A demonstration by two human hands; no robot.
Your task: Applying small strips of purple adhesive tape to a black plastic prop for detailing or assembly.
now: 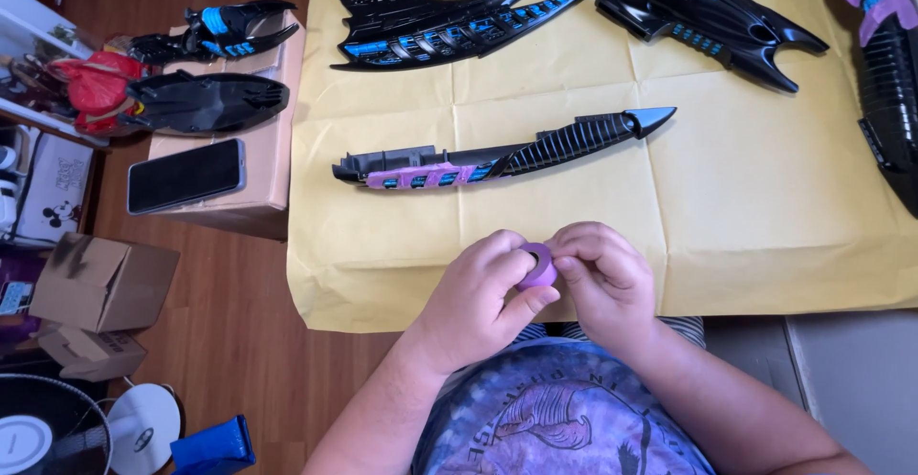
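Item: purple tape roll (537, 265), held over the paper's (382, 284) near edge. Your left hand (478, 298) pinches its rim; your right hand (602, 279) picks at its edge. Likely light, stiff, sticky; grip the sides. Taped black part (497, 154) lies beyond.

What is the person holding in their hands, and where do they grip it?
A small purple tape roll, held between both hands: the left hand pinches its left edge, and the right hand fingers its right side.

Bare yellow paper (574, 209) lies open ahead; the long black part (497, 157) bars the way beyond.
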